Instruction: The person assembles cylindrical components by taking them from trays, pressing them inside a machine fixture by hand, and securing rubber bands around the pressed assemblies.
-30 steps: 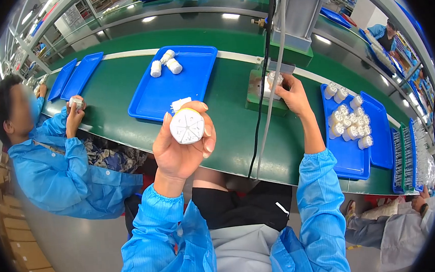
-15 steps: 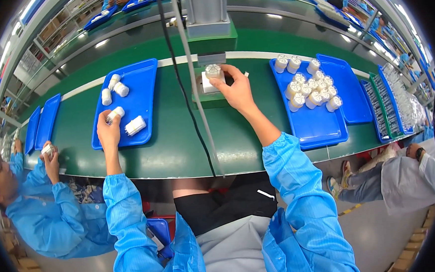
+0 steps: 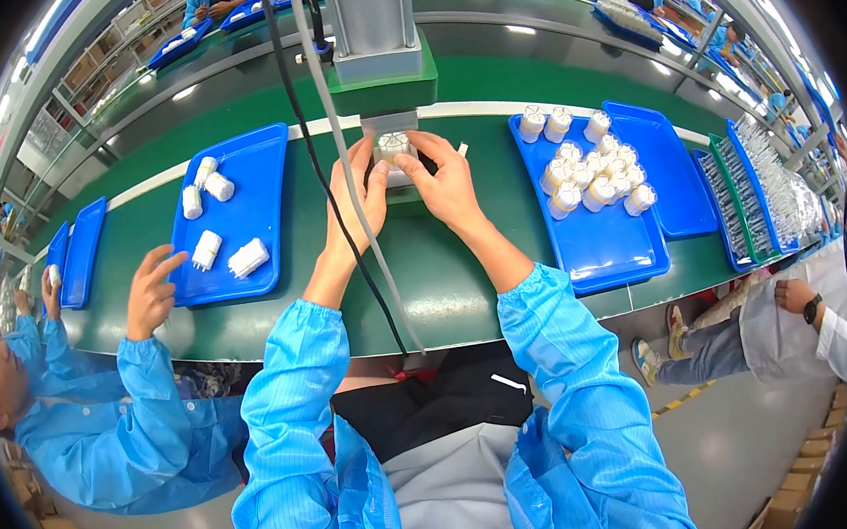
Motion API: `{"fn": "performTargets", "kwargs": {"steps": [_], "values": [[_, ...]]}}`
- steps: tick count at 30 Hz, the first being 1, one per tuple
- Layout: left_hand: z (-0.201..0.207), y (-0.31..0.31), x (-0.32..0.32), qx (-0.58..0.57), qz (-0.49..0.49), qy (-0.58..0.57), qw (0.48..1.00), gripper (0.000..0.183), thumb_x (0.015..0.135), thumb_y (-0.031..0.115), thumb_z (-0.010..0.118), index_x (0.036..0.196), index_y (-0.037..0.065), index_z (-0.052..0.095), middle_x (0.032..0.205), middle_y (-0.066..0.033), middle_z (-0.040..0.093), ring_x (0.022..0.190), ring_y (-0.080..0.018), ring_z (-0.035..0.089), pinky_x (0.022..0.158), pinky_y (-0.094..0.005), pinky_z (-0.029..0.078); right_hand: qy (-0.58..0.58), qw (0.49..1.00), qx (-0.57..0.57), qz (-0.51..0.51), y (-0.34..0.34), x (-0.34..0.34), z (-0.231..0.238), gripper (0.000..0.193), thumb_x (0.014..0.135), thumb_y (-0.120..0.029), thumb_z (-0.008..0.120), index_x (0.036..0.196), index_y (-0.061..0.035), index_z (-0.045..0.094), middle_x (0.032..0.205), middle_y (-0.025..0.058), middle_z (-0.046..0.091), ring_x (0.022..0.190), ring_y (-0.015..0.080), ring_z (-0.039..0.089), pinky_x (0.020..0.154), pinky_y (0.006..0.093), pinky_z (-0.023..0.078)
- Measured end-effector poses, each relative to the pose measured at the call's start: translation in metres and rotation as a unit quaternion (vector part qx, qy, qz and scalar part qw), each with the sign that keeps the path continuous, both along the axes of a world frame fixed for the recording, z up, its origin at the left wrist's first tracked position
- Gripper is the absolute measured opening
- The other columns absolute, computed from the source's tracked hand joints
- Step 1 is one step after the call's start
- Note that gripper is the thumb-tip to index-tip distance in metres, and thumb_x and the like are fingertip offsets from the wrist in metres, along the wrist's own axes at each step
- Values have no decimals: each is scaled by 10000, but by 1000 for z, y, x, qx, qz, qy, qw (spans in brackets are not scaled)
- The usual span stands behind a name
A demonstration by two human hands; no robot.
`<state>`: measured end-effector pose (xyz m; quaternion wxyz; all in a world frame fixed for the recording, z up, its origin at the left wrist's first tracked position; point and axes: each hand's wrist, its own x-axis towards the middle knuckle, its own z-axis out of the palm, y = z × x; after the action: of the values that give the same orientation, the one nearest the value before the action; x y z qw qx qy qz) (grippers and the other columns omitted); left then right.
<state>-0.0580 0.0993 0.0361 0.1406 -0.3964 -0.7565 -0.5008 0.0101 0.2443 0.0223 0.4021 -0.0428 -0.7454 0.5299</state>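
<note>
Over the green table (image 3: 465, 306), the grey press (image 3: 370, 20) could, if it dropped, pinch the left hand (image 3: 359, 199) and right hand (image 3: 448, 183), both half-curled, gripping the white cylinder (image 3: 393, 143) between them below it; uneven pressure might tilt that cylinder.

White piece (image 3: 394, 147) with greyish spoke lines between left hand (image 3: 371, 192) and right hand (image 3: 446, 181), super bright blue trays (image 3: 254, 183) either side, green bench (image 3: 439, 288) underneath.
</note>
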Motion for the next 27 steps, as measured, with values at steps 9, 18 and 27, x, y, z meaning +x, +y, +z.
{"fn": "performTargets", "kwargs": {"steps": [9, 18, 27], "values": [[-8, 13, 6, -2, -28, -26, 999, 342, 1036, 160, 506, 1313, -10, 612, 1364, -217, 598, 1253, -413, 561, 1037, -447, 472, -1, 989, 132, -67, 0, 3, -3, 413, 904, -253, 730, 1226, 2, 697, 1292, 181, 655, 1167, 338, 603, 961, 407, 514], [-24, 11, 0, -16, 9, -26, 999, 342, 1038, 161, 480, 1258, -53, 631, 1321, -288, 599, 1227, -428, 584, 1062, -450, 455, 24, 989, 123, -74, -6, -1, -10, 353, 898, -251, 733, 1150, -4, 722, 1284, 197, 656, 1185, 372, 598, 995, 430, 497], [-20, 16, 6, 14, 17, -28, 999, 354, 1034, 140, 472, 1299, -48, 613, 1354, -258, 598, 1216, -438, 589, 1034, -448, 472, 15, 988, 129, -78, -6, 1, -2, 347, 890, -232, 733, 1159, -13, 726, 1278, 184, 662, 1183, 367, 595, 988, 429, 499]]}}
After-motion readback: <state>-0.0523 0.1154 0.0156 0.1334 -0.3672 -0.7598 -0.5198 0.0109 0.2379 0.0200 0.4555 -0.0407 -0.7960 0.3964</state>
